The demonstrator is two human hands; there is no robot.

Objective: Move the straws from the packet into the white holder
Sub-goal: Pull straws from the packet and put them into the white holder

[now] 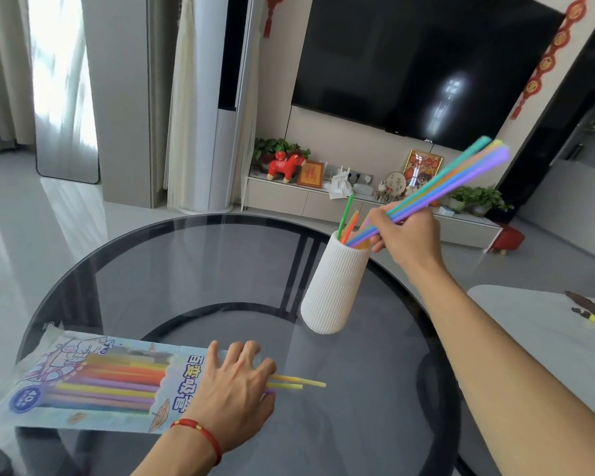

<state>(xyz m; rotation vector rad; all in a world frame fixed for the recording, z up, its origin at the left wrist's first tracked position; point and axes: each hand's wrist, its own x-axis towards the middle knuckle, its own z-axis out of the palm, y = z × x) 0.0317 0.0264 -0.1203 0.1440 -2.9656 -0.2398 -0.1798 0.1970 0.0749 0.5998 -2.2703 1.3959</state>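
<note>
— Bundle of straws (440, 182) pinched in the right hand (406, 235), fingers curled tight round it, lower ends already inside the mouth of the white holder (335, 283). Tilted far to the right, upper ends blurred.

— Risk there?

— Plenty. Tall narrow holder, standing on smooth glass: could tip or slide if pushed sideways by so steep a bundle. Could also snag on the few straws (347, 221) already standing inside, green and orange, and spill some over the rim.

— And the packet?

— Packet (93, 383) flat on the near left of the table, many straws left inside. Left hand (237, 389) spread over its open end, fingers nearly straight, pressing rather than gripping. Loose yellow straws (299, 383) poking out past the fingertips, likely to roll on the glass if nudged.

— Surface?

— Round dark glass table (193, 269), glossy, black frame visible beneath. Pale second table (529, 324) at the right edge with some small dark bits on it, too unclear to name.

— Room?

— Large dark television (426, 63) on the wall, low cabinet (306, 197) below with a red toy horse (285, 166), plants and framed pictures. Red hanging ornaments (547, 56), pale curtains (186, 97), shiny grey floor.
</note>
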